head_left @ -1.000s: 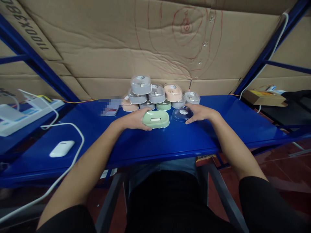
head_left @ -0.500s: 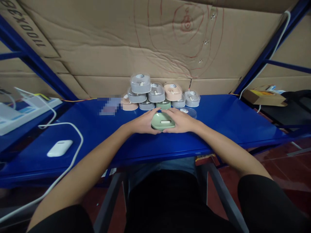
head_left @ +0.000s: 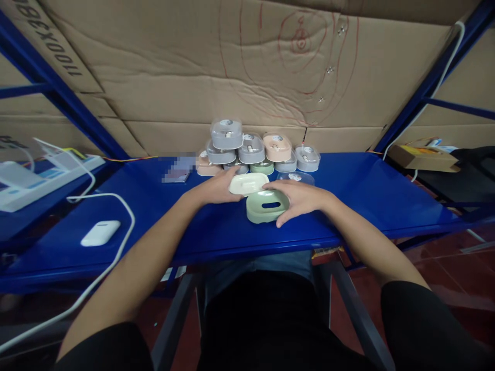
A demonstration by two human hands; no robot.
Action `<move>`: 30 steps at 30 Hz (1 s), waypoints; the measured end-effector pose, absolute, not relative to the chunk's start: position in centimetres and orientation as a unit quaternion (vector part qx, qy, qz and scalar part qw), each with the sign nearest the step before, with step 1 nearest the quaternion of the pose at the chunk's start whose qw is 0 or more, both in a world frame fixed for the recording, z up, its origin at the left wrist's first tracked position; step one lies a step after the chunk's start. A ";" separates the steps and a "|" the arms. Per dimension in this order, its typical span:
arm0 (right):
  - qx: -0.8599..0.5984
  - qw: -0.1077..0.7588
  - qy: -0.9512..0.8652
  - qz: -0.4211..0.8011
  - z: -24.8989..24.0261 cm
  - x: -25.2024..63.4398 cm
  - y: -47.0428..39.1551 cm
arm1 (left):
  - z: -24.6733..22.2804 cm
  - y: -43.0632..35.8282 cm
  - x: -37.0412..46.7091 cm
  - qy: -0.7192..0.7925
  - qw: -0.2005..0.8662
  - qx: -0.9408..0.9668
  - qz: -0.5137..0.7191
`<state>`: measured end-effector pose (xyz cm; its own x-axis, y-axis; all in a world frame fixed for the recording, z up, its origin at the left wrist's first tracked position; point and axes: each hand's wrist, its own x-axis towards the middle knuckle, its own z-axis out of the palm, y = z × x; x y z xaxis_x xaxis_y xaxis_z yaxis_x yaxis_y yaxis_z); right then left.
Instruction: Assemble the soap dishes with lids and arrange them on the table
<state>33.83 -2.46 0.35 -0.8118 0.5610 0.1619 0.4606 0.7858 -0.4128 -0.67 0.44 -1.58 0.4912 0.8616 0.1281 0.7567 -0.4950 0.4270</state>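
Note:
My left hand grips a cream oval tray by its left end, tilted above the blue table. My right hand holds a green oval box by its right side; a slot shows in its bottom. The cream tray is just behind and to the left of the green box. Behind my right hand lies a clear lid with a round sticker. Farther back, several grey, peach and green boxes with clear lids are stacked, a grey box on top.
On the blue table a white case lies at the left beside a white cable. A power strip is at the far left. A flat, blurred item lies left of the stack. Cardboard stands behind, and an open carton at right.
The cream tray has come out of the green box and moved up and left with my left hand. The green box has shifted slightly right and nearer in my right hand.

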 end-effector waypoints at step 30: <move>-0.290 0.157 -0.940 0.092 1.5 33.2 -4.2 | -0.9 0.0 -0.1 0.447 0.164 0.864 0.163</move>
